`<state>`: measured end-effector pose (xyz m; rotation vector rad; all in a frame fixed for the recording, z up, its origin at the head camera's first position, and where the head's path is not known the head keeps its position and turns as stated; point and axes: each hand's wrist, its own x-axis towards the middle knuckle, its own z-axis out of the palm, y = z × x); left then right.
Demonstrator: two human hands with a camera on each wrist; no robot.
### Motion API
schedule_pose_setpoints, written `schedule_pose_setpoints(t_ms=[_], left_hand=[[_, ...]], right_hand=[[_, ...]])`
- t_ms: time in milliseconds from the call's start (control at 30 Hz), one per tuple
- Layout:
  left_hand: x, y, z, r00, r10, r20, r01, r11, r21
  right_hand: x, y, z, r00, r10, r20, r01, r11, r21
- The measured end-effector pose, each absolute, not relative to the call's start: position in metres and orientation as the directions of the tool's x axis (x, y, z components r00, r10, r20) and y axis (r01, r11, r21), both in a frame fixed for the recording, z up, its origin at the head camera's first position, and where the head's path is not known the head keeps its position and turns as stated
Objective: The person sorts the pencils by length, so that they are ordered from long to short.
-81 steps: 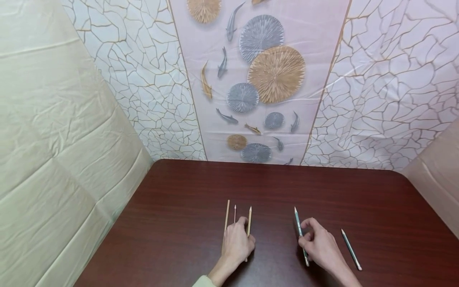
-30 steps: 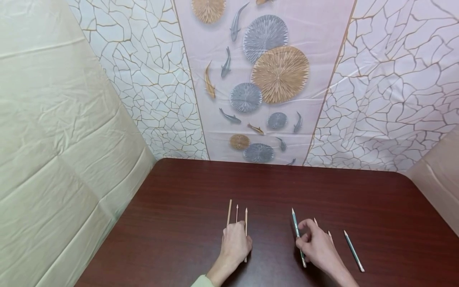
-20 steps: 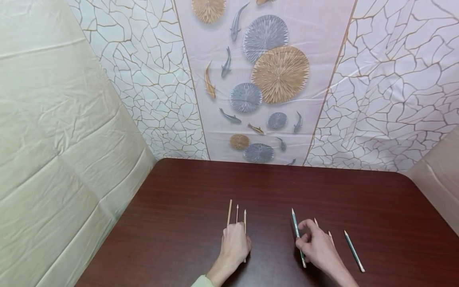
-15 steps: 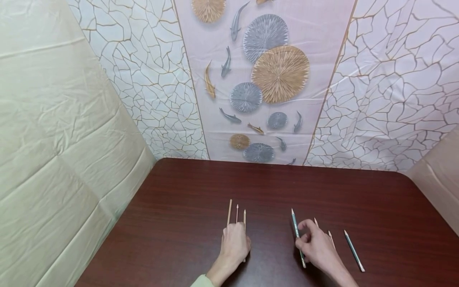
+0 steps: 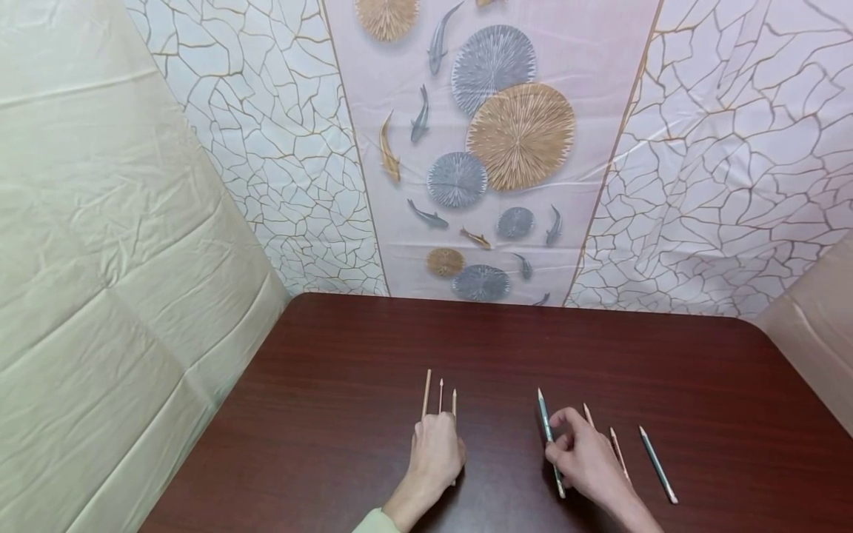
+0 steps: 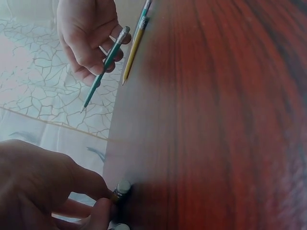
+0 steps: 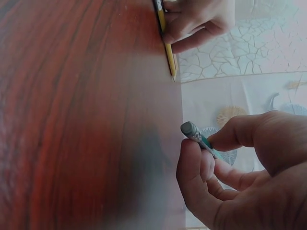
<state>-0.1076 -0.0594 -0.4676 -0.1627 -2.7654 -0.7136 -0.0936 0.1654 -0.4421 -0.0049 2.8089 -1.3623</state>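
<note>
My left hand [image 5: 436,453] pinches a yellow pencil [image 5: 455,402] low on the table; in the right wrist view thumb and fingers close on that yellow pencil [image 7: 168,56]. Two more pencils lie just left of it, a blunt-ended one [image 5: 426,392] and a pink-tipped one [image 5: 441,396], their near ends hidden under the hand. My right hand [image 5: 586,455] holds a green pencil [image 5: 543,414] between thumb and fingers, its grey eraser end [image 7: 188,128] toward me. In the left wrist view this green pencil [image 6: 101,74] appears raised off the tabletop.
Right of my right hand lie two light-coloured pencils [image 5: 618,453], partly covered by the hand and forearm, and another green pencil [image 5: 658,466] farther right. The dark red wooden table [image 5: 333,355] ends at a patterned backdrop [image 5: 466,244]; pale cloth [image 5: 133,296] hangs at the left.
My left hand has drawn its yellow pencil leftward, closer beside the other two. My right hand has shifted slightly left with the green pencil, showing more of the two light-coloured pencils.
</note>
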Motion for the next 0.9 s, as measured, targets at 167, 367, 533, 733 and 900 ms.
schedule_pose_setpoints(t_ms=[167,367,533,733,900], left_hand=[[-0.107,-0.0586,-0.4664,-0.96,0.027,0.279,0.159,0.873,0.461],[-0.1049,-0.0584,-0.4662,-0.956,0.018,0.292,0.159,0.871,0.465],[-0.1042,-0.0584,-0.4666,-0.949,0.012,0.315,0.166,0.868,0.467],[-0.1064,-0.0595,-0.4655,-0.923,0.004,0.384,0.196,0.865,0.462],[-0.1057,-0.0616,-0.464,-0.917,0.016,0.399,0.217,0.858,0.465]], right_hand=[[-0.0933,0.1635,-0.4443,-1.0,-0.011,-0.013,0.004,0.607,-0.795],[-0.0933,0.1634,-0.4443,-1.0,-0.011,-0.013,0.004,0.603,-0.797],[-0.093,0.1634,-0.4449,-1.0,-0.013,-0.011,0.001,0.605,-0.796],[-0.0926,0.1609,-0.4453,-1.0,-0.011,-0.016,0.007,0.595,-0.803],[-0.093,0.1576,-0.4445,-1.0,-0.01,-0.019,0.009,0.597,-0.802]])
